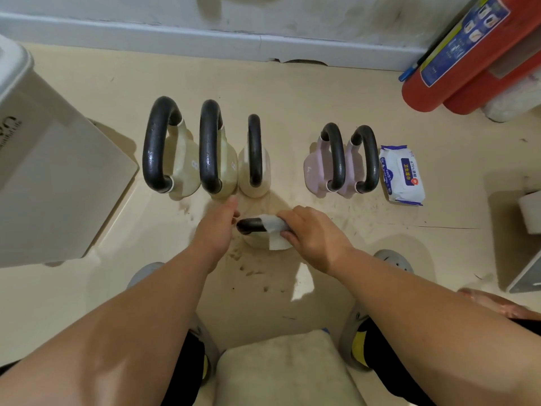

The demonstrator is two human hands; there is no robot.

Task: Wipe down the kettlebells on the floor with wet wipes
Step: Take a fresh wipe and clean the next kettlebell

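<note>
A small cream kettlebell stands on the floor just in front of me, its black handle pointing left. My right hand grips that handle through a white wet wipe wrapped round it. My left hand hovers just left of the handle's end, fingers relaxed, holding nothing. Behind stand a row of kettlebells: two large pale green ones, a cream one, and two pink ones. A pack of wet wipes lies at the right end of the row.
A white bin leans at the left. Red fire extinguishers lie at the back right by the wall. A grey box sits at the right edge. A cushioned stool is between my knees. Dirt specks dot the floor.
</note>
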